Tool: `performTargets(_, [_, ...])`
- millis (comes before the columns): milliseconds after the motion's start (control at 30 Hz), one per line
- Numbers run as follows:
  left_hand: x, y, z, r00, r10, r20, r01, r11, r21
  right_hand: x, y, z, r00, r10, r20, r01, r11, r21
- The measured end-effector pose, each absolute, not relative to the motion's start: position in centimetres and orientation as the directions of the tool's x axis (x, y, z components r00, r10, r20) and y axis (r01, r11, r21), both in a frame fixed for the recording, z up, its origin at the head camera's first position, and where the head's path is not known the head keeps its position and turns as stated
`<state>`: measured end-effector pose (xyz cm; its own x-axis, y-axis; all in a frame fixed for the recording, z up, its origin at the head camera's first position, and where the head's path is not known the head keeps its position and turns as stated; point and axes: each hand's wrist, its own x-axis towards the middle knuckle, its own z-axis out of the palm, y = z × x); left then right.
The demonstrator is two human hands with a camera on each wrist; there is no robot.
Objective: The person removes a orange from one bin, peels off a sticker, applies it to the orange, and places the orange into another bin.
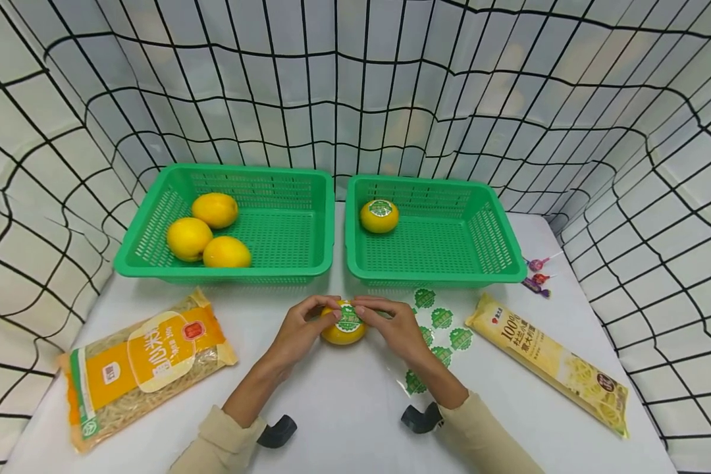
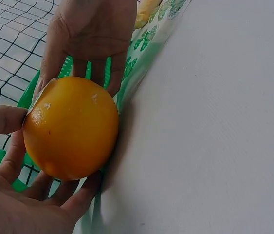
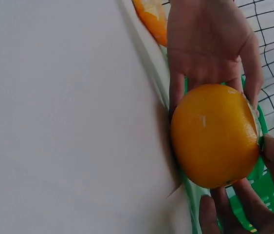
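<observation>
Toward the near left corner of the counter [image 1: 343, 421] lies a bag of noodles [image 1: 151, 378]; a pasta pack [image 1: 551, 362] slants near the right edge. Mid-counter, the left hand [image 1: 304, 328] and right hand [image 1: 398, 327] both grip one orange [image 1: 340, 337], thumbs at the green label [image 1: 349, 318] on top. More stickers [image 1: 441, 318] lie beside the right hand. Sweets [image 1: 536, 264] lie by the right basket's [image 1: 438, 278] near right corner. Toward the far edge, this basket holds a labelled orange [image 1: 376, 225]; the left basket [image 1: 225, 271], three lemon-yellow fruits [image 1: 190, 238].
</observation>
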<state>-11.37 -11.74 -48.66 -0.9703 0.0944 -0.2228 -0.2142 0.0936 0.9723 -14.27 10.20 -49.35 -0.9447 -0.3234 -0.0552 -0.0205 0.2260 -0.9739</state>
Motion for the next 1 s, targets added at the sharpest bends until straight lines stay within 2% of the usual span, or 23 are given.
performTargets(133, [-11.4,-11.8,-48.7,-0.969,0.101,-0.226,-0.220,0.070,0.973,-14.1,10.0,-49.6,-0.953,-0.303,-0.020,-0.046,0.209,-0.977])
performTargets(233, [-11.3,-11.8,-48.7,-0.971,0.105,-0.215,-0.209,0.066,0.976,-13.9,9.9,-49.8,-0.949,-0.306,0.076,-0.157,0.251,-0.955])
performTargets(333, [-11.4,-11.9,-48.8,-0.972,0.120,-0.203,-0.194,0.080,0.978,-13.8,9.9,-49.7,-0.922,-0.362,0.135,-0.260,0.324,-0.910])
performTargets(533, [-11.4,-12.2,-48.6,-0.974,0.147,-0.170,-0.144,0.172,0.974,-14.2,10.1,-48.7,-0.831,-0.551,0.076,-0.440,0.569,-0.695])
performTargets(667, [-11.4,-12.2,-48.4,-0.977,0.136,-0.162,-0.135,0.187,0.973,-14.5,10.0,-48.2,-0.809,-0.588,0.024,-0.468,0.618,-0.631])
performTargets(833, [-11.2,-12.3,-47.8,-0.973,0.148,-0.175,-0.154,0.144,0.978,-14.1,9.9,-47.4,-0.816,-0.574,0.068,-0.510,0.659,-0.553])
performTargets(1000, [-11.7,-12.0,-46.6,-0.964,0.211,-0.161,-0.160,0.024,0.987,-13.8,11.5,-43.8,-0.837,-0.542,0.076,-0.477,0.655,-0.586])
